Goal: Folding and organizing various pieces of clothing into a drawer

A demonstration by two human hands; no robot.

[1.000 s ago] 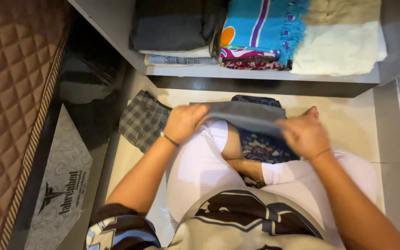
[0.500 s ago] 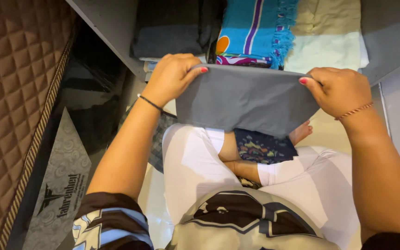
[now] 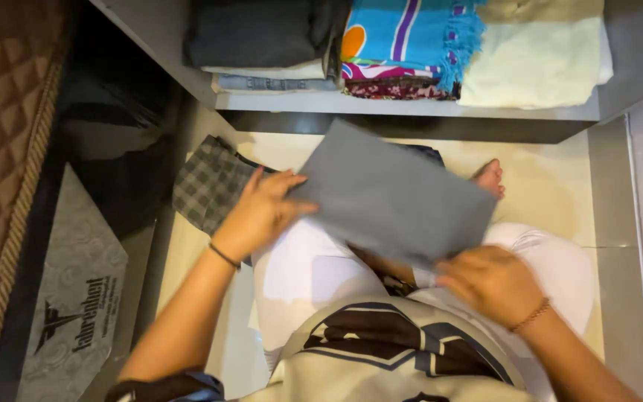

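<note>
Over the lap, a folded grey cloth (image 3: 392, 199) held flat between two hands.

The left hand (image 3: 258, 212) pinches its left edge, thumb on top and fingers beneath; the right hand (image 3: 491, 281) grips the lower right corner, fingers curled. A checked cloth (image 3: 210, 182) lies on the floor to the left. A flat grey patterned package (image 3: 72, 298) with dark lettering sits further left. Folded stacks fill the shelf (image 3: 411, 108) above.
</note>
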